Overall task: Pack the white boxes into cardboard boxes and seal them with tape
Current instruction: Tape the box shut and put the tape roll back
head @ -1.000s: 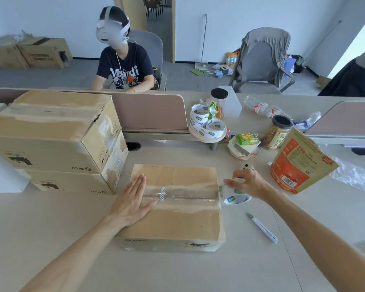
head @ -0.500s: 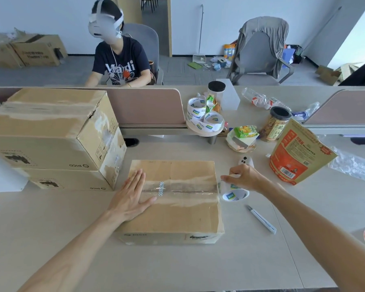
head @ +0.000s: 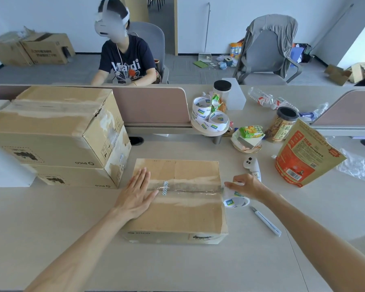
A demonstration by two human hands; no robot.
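Desk (head: 51,228): left hand (head: 135,194) flat on box (head: 183,216)

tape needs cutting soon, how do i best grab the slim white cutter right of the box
Pinch the slim white cutter across its middle from above: it lies flat and diagonal on the desk, both long sides free, near the right hand.

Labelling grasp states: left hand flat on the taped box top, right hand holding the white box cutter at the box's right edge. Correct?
Not quite. The head view shows the right hand gripping a tape roll at the cardboard box's right edge. The white box cutter lies on the table, just beyond the roll. The left hand does lie flat on the box top.
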